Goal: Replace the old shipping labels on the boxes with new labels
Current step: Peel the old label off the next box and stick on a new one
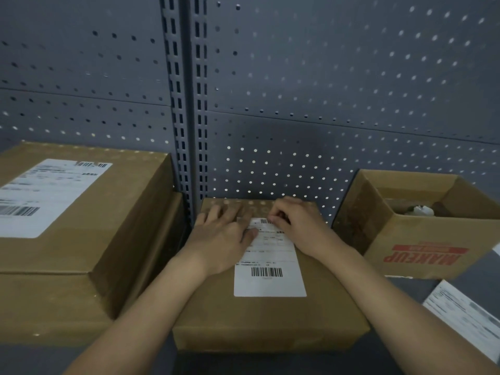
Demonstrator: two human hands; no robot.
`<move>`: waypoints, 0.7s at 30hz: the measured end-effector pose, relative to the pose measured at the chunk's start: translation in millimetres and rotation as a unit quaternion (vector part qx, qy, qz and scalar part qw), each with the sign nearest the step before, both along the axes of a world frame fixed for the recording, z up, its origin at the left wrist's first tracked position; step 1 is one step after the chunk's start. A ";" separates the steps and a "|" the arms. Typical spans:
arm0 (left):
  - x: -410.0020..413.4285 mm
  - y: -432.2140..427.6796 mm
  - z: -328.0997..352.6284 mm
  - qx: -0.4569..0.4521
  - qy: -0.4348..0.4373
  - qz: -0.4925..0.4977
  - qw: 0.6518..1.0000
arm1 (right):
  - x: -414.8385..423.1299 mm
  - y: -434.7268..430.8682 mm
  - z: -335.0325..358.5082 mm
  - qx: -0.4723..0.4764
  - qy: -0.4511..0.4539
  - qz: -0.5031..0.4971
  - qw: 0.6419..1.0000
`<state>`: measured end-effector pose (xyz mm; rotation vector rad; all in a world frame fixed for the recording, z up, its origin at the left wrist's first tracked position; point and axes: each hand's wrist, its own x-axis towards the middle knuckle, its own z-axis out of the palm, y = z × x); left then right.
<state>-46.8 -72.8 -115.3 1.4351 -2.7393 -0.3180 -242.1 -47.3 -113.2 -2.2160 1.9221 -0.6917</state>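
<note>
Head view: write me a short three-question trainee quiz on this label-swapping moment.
1. True or false: the open box with red print stands to the right of both hands.
2. Where on the middle box do the curled fingers of the right hand pinch the shipping label? A) its top edge B) its bottom edge C) its lower barcode
3. Fill in: the left hand lies ___ on the middle box, fingers straight.
Key: 1 true; 2 A; 3 flat.
</note>
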 end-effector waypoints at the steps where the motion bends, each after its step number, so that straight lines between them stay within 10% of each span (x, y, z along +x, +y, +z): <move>1: 0.0 0.5 0.5 0.002 0.001 -0.001 1.000 | 0.3 0.9 0.8 -0.002 0.005 0.001 1.000; 21: 19.0 40.3 -3.1 -0.010 0.008 0.024 1.000 | 19.6 66.5 4.2 0.159 0.153 0.083 0.972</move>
